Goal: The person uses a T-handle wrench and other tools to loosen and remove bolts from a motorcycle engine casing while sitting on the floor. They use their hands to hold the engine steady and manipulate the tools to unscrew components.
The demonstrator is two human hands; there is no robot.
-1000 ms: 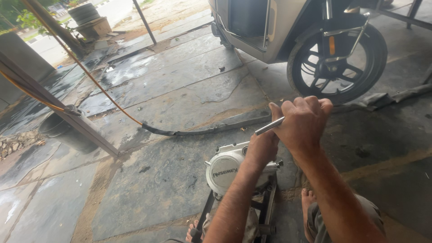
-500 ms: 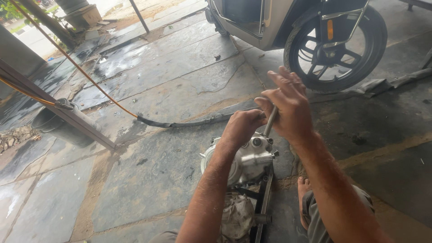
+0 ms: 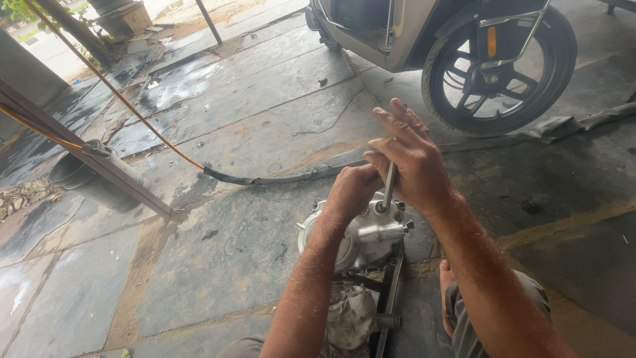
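A silver engine casing (image 3: 361, 235) sits on a dark metal stand (image 3: 387, 298) on the stone floor in front of me. A thin metal tool (image 3: 389, 187) stands nearly upright with its tip on the top of the casing. My right hand (image 3: 411, 162) holds the tool's upper part, fingers partly spread. My left hand (image 3: 351, 192) is closed low on the casing's top, just left of the tool's shaft. A dirty rag (image 3: 348, 315) lies under the casing.
A scooter's rear wheel (image 3: 497, 66) and grey body stand close behind. A black hose (image 3: 278, 178) joined to an orange hose (image 3: 106, 83) runs across the floor. A slanted metal post (image 3: 99, 162), a dark bucket (image 3: 83, 179) and wet slabs lie left. My foot (image 3: 447, 285) rests beside the stand.
The tool has swung from lying level in my right hand to standing upright on the casing. Both hands have dropped closer to the casing, and my right fingers have loosened.
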